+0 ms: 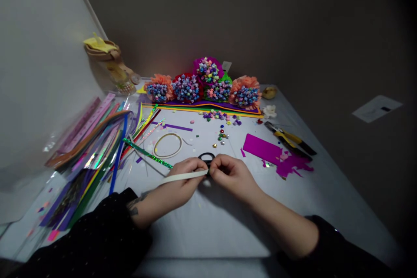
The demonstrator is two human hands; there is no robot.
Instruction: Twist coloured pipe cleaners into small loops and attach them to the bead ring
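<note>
Big white tabletop [208, 230] shoved up against a wall, with a row of paper-star bouquets [202, 89] along the far edge and a pile of clear bags of craft strips [87, 147] spilling along the left edge, partly cut off by the frame. Over toward the right edge there are yellow-handled pliers [289, 139] and a magenta paper sheet [260, 147] with torn scraps around it. Near the middle of the table, the left hand [185, 178] and right hand [231, 176] are both curled shut, nearly touching. A white paper strip [184, 177] runs out to the left from between them, and a black scissor handle [206, 157] pokes up there too. Fingers hide the rest, so I can't tell which hand has hold of what, or whether the blades are open
</note>
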